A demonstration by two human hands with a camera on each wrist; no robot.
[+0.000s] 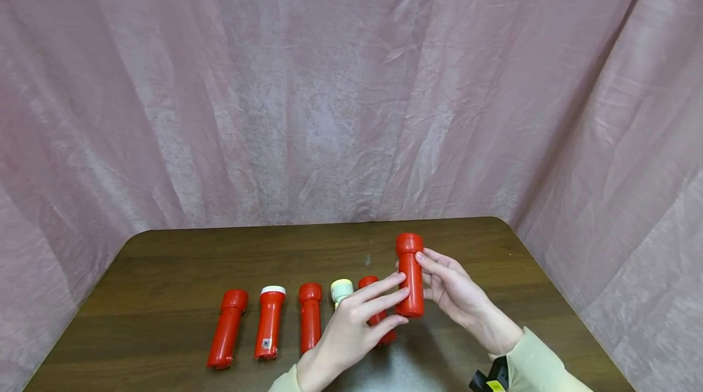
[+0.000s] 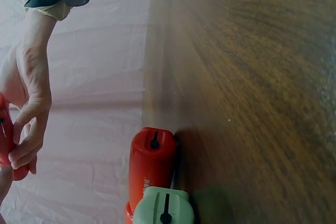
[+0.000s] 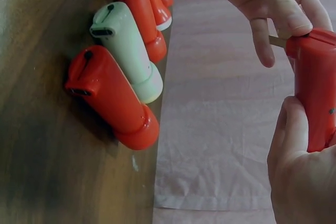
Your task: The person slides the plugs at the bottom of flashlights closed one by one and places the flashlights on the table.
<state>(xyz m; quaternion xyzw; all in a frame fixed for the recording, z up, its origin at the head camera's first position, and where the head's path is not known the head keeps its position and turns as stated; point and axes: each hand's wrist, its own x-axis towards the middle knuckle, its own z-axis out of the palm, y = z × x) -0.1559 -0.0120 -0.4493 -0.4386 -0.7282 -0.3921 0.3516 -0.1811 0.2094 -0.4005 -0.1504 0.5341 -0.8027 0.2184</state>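
Raised over the table is a red flashlight, its wide head upward in the head view. My right hand grips its body from the right, thumb just below the head. From the left, my left hand holds the lower end, with fingertips along the side and the thumb at the base. In the right wrist view the left thumb presses by a black slider on the base end. A flat tan strip juts out next to it. Below the hands lies another red flashlight, partly hidden in the head view.
A row of flashlights lies on the brown table: a pale green one, red ones and a red one with a white rim. Pink curtains hang behind and to the right. A wrist camera sits on my right wrist.
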